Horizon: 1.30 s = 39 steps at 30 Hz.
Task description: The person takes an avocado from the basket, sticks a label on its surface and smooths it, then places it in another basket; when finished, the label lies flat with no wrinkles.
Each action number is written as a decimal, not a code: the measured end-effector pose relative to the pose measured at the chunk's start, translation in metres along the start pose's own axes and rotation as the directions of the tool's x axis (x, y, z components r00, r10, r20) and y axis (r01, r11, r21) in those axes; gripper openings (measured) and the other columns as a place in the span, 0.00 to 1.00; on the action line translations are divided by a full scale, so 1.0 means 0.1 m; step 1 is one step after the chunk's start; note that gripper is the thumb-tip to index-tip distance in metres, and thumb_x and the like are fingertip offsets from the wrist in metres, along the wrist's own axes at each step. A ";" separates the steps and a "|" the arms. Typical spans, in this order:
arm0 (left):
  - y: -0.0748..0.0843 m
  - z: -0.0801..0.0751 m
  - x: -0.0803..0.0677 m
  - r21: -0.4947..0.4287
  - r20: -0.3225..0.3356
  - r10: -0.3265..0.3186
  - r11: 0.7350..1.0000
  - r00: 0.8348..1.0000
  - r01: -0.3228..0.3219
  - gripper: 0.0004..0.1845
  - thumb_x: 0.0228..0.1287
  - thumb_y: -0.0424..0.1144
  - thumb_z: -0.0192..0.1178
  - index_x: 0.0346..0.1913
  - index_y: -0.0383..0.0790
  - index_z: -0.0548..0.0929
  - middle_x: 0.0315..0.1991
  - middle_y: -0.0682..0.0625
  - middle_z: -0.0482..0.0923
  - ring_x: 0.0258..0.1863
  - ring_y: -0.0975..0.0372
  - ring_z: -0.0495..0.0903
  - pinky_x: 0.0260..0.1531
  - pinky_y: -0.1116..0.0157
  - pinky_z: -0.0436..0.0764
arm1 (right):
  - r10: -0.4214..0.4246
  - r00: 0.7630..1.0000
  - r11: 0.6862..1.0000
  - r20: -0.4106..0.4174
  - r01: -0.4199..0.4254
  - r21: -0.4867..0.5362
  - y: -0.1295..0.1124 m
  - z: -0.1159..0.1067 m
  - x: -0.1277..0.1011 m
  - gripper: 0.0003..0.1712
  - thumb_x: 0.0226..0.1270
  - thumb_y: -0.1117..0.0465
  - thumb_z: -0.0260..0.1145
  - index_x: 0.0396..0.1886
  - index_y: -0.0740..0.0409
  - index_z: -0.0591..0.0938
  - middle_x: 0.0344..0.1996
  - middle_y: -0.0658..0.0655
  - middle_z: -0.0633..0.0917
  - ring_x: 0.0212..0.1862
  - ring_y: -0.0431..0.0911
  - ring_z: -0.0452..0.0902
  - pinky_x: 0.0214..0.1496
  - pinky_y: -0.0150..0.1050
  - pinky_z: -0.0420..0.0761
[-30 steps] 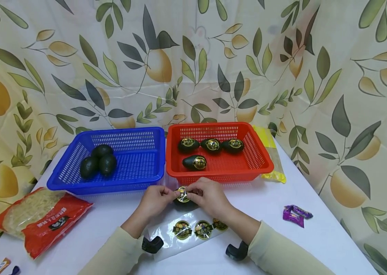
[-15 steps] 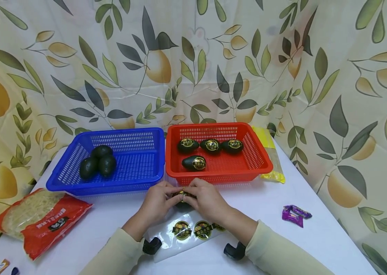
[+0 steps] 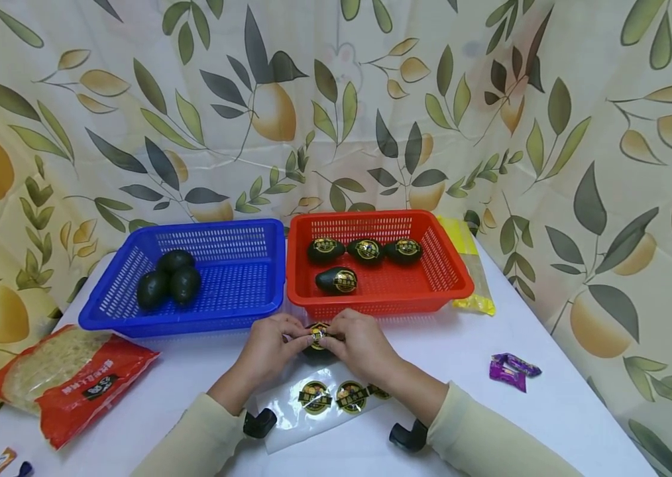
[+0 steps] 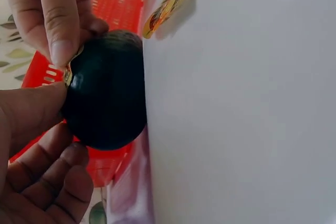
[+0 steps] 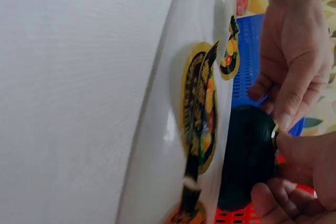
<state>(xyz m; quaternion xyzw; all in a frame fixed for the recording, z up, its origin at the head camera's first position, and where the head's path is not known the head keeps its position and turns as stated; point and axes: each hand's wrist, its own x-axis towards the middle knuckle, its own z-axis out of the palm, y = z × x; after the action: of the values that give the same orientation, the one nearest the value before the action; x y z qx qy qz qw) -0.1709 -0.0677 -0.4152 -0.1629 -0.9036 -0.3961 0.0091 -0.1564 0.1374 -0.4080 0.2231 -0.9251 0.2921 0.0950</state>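
A dark green avocado (image 3: 316, 350) sits on the white table just in front of the red basket (image 3: 449, 265). Both hands hold it. My left hand (image 3: 273, 344) grips its left side, thumb on the gold and black sticker (image 3: 318, 334) on top. My right hand (image 3: 356, 341) grips the right side and presses the sticker's edge with the thumb. In the left wrist view the avocado (image 4: 107, 90) shows between thumb and fingers. The right wrist view shows the avocado (image 5: 249, 156) beside the sticker sheet (image 5: 199, 108).
A clear sheet with three stickers (image 3: 336, 396) lies near my wrists. The red basket holds several labelled avocados (image 3: 366, 250). The blue basket (image 3: 240, 291) holds three plain avocados (image 3: 169, 281). A red noodle bag (image 3: 67, 374) lies left, a purple wrapper (image 3: 511, 371) right, a yellow packet (image 3: 473, 265) behind.
The sticker was held up over the avocado a second ago; now it lies pressed onto the fruit's top. Both hands have closed in tighter around the avocado.
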 end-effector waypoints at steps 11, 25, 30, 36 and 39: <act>-0.02 0.00 -0.01 -0.002 -0.009 -0.007 1.000 1.000 0.007 0.03 0.60 0.38 0.76 0.30 0.47 0.93 0.41 0.55 0.88 0.46 0.60 0.84 0.41 0.65 0.83 | -0.044 0.994 0.995 0.101 0.053 -0.086 -0.02 -0.03 0.02 0.20 0.70 0.49 0.73 0.56 0.51 0.89 0.40 0.49 0.80 0.40 0.41 0.79 0.38 0.33 0.79; 0.02 0.04 -0.11 0.173 -0.044 0.259 0.953 0.965 -0.248 0.05 0.64 0.36 0.72 0.39 0.39 0.94 0.42 0.48 0.87 0.44 0.55 0.86 0.47 0.57 0.86 | 0.038 0.964 0.948 0.264 0.049 -0.313 -0.14 -0.04 0.09 0.35 0.59 0.44 0.80 0.61 0.58 0.83 0.49 0.56 0.87 0.51 0.52 0.83 0.50 0.52 0.86; 0.01 0.04 -0.09 0.017 -0.056 0.122 0.993 0.991 -0.121 0.05 0.67 0.35 0.70 0.41 0.41 0.93 0.42 0.51 0.88 0.42 0.60 0.85 0.39 0.64 0.84 | 0.087 0.941 0.935 0.327 0.036 -0.352 -0.11 -0.05 0.18 0.34 0.55 0.39 0.81 0.55 0.53 0.83 0.45 0.52 0.88 0.48 0.49 0.81 0.41 0.49 0.84; 0.01 0.02 -0.02 -0.219 -0.031 -0.078 0.973 0.996 0.070 0.10 0.71 0.40 0.67 0.49 0.40 0.91 0.42 0.52 0.90 0.40 0.61 0.83 0.40 0.65 0.83 | 0.037 0.929 0.978 0.369 0.043 -0.205 -0.02 -0.12 0.23 0.32 0.54 0.43 0.81 0.54 0.52 0.81 0.42 0.48 0.87 0.45 0.45 0.82 0.45 0.42 0.82; 0.03 0.02 0.01 -0.388 0.023 -0.180 0.905 0.983 0.174 0.15 0.73 0.43 0.65 0.52 0.36 0.88 0.44 0.48 0.90 0.42 0.58 0.85 0.42 0.63 0.85 | 0.011 0.911 0.994 0.411 0.035 -0.104 -0.02 -0.32 0.22 0.30 0.54 0.44 0.79 0.54 0.49 0.82 0.41 0.44 0.86 0.44 0.41 0.80 0.46 0.39 0.80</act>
<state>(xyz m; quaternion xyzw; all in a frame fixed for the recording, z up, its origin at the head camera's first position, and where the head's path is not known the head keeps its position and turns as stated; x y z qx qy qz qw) -0.1708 -0.0641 -0.4143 -0.0761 -0.8181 -0.5676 -0.0532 -0.1736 0.1469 -0.3741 0.2797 -0.9375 0.1873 -0.0879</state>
